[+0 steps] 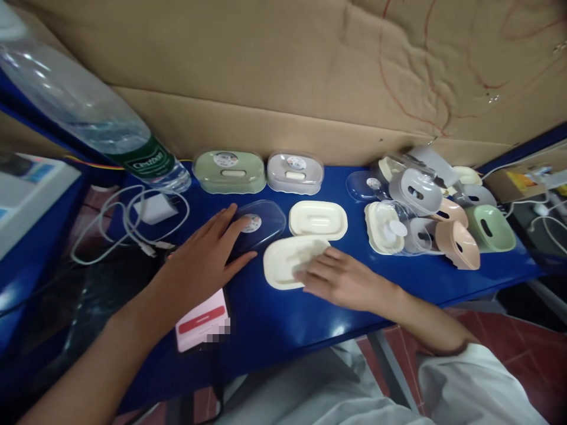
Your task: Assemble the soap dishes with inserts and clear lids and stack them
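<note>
My left hand (206,248) rests at the left end of a clear plastic lid (270,217) with a round sticker. Its fingers are stretched out on the lid, the thumb spread apart. A shallow cream plastic tray (281,262) with rounded ends lies in front of me. My right hand (339,278) has its curled fingers on the tray's right end, hiding that part. Just behind it sits a second cream oval piece (318,219) with a raised middle.
A green lidded box (230,172) and a grey lidded box (295,174) stand along the cardboard wall. Several loose box parts, including a green shell (491,229), crowd the right. A water bottle (150,156), white cable (126,218) and phone (201,321) are at left.
</note>
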Demonstrator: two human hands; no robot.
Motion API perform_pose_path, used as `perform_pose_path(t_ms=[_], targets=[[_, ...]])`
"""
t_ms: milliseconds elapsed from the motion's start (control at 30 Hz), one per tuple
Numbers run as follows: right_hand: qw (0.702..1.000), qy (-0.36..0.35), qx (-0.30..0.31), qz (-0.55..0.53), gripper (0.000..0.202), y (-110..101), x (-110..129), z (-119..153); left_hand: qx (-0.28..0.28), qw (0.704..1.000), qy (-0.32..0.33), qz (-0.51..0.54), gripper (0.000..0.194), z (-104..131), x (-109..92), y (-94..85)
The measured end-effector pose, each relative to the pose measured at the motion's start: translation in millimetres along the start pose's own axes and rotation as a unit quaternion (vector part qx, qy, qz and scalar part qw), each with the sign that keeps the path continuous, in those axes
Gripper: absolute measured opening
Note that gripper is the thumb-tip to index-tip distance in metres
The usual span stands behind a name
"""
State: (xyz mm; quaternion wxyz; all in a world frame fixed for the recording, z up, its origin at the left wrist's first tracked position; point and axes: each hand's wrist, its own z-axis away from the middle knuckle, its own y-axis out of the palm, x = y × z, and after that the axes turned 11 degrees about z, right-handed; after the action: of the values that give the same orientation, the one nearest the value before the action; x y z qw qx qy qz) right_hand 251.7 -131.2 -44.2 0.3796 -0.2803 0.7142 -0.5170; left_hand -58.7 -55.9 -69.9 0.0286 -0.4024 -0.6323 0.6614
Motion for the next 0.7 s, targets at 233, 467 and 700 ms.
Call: perform_pose_path(t_ms=[233, 467, 700], targets=[[0.996, 0.091, 0.025, -0.001, 0.025, -54, -16, 44, -0.011, 1.000, 0.009, 0.013, 0.057, -1, 5, 0.7], [0.870, 0.439, 0.111, 0.194, 0.038, -54, -134, 136, -0.051, 0.998, -0.036, -0.022, 0.055, -8, 0, -1.3], [0.834, 0.495, 0.139, 0.202, 0.034, -37, -146, 131, -0.067, 0.997, 0.037, -0.012, 0.039, -7, -17, -7.1]])
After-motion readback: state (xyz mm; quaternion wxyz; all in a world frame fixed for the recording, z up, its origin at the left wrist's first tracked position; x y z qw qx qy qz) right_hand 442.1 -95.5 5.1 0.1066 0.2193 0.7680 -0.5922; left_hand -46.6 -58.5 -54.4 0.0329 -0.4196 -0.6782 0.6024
